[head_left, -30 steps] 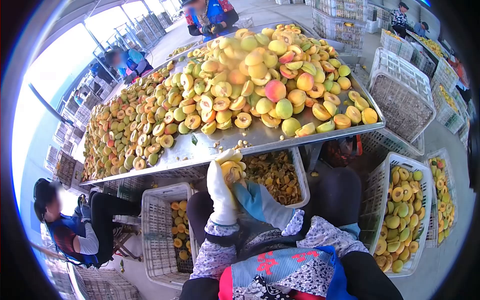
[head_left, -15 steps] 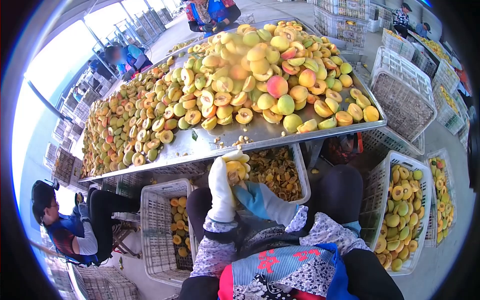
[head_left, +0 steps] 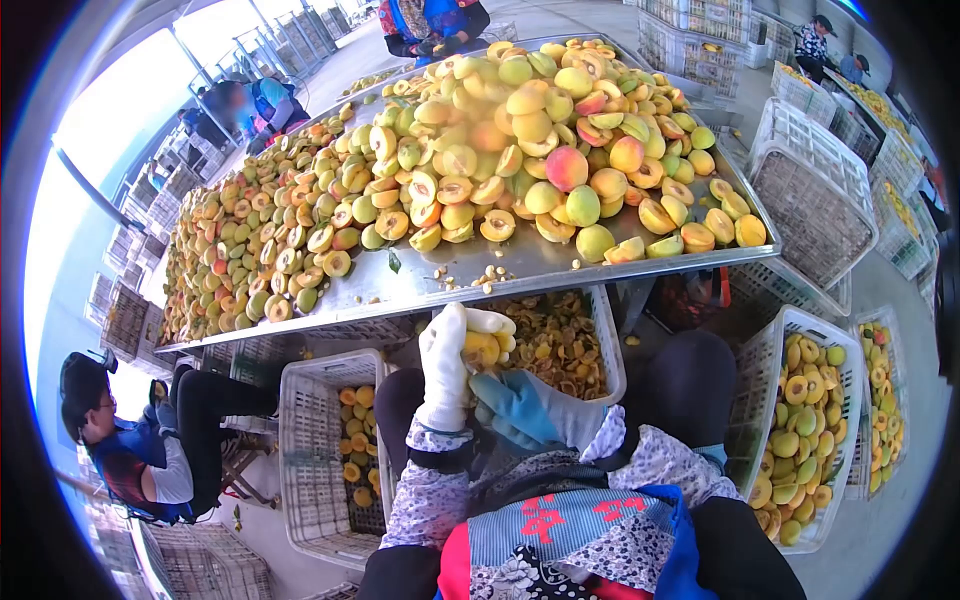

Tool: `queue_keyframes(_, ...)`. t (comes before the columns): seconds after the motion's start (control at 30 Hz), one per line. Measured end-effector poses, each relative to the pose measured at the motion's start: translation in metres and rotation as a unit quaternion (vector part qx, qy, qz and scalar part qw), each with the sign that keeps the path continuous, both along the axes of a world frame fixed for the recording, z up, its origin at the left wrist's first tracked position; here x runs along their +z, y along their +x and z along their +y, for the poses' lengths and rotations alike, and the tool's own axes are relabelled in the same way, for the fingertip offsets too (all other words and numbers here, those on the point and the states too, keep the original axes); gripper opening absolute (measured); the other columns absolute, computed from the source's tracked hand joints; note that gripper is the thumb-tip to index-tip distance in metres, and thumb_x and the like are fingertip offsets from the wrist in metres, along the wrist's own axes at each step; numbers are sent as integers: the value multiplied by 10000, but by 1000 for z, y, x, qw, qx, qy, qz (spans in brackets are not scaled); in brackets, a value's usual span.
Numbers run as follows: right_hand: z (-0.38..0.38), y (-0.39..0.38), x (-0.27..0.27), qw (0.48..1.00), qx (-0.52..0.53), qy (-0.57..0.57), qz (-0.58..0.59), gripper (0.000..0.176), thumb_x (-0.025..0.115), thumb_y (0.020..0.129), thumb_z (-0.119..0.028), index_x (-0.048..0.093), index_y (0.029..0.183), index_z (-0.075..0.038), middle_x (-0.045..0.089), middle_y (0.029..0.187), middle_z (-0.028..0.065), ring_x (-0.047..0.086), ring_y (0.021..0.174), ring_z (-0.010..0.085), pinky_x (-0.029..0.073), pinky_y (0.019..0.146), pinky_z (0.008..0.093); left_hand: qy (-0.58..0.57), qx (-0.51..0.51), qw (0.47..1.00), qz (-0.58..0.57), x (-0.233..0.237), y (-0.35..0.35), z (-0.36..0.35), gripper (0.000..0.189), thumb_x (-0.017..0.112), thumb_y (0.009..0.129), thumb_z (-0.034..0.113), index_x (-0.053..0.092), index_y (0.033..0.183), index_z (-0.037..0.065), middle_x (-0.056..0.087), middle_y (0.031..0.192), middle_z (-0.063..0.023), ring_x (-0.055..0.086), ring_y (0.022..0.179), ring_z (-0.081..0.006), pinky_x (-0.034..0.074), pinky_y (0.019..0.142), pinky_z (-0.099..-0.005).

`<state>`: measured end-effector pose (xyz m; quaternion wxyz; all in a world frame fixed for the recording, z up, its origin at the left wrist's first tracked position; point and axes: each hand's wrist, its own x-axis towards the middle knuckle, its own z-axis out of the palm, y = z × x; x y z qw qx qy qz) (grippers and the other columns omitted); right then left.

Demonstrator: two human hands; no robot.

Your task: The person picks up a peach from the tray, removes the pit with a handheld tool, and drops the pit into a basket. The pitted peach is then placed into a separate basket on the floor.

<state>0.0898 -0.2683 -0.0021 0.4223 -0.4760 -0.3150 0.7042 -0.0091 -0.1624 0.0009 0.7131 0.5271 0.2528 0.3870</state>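
My left hand (head_left: pixel 446 362), in a white glove, is wrapped round a yellow fruit (head_left: pixel 482 350) below the table's front edge. Close against it is my right hand (head_left: pixel 520 403) in a blue and grey glove, its fingers bent together just under the fruit; whatever they grip is too small to make out. Halved and whole fruits (head_left: pixel 450 190) are heaped on the metal table (head_left: pixel 380 284). Small pale kernels (head_left: pixel 487 274) lie near its front edge. Under my hands stands a crate of dark fruit scraps (head_left: pixel 560 345).
A crate with some fruit halves (head_left: pixel 333 372) stands left of my legs, a full fruit crate (head_left: pixel 800 440) to the right. Stacked crates (head_left: pixel 812 190) are beside the table. A co-worker (head_left: pixel 130 430) sits at the left; other people are beyond the table.
My hands have shifted slightly, and the fruit now sits deeper in my left hand's fingers. The view has moved a little, so the table appears slightly further right.
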Motion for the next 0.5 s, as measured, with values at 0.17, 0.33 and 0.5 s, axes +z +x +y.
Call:
queue_keyframes(0.17, -4, 2, -6, 1000, -18, 1, 10, 540, 476, 986, -595, 585, 851, -84, 459, 551, -30, 392, 406, 90, 290, 385, 258, -40, -4, 999, 4, -5, 4, -3, 522, 503, 1021, 435, 680, 884, -36, 704, 834, -170, 646, 673, -207, 527, 601, -312)
queue_keyframes(0.33, -1, 2, -7, 999, 7, -32, 38, 548, 482, 983, -606, 565, 836, -85, 427, 535, -27, 368, 394, 92, 283, 371, 260, -25, -8, 999, 25, -6, 7, -3, 516, 504, 1017, 446, 659, 860, -20, 691, 831, -178, 635, 657, -224, 525, 595, -323)
queue_keyframes(0.5, -8, 12, -1, 993, -8, -22, 117, 534, 481, 990, -589, 568, 842, -84, 427, 537, -25, 366, 395, 92, 273, 364, 259, -66, -33, 997, -20, -17, 10, 1, 518, 491, 1017, 446, 658, 871, -22, 694, 853, -203, 640, 647, -241, 528, 583, -342)
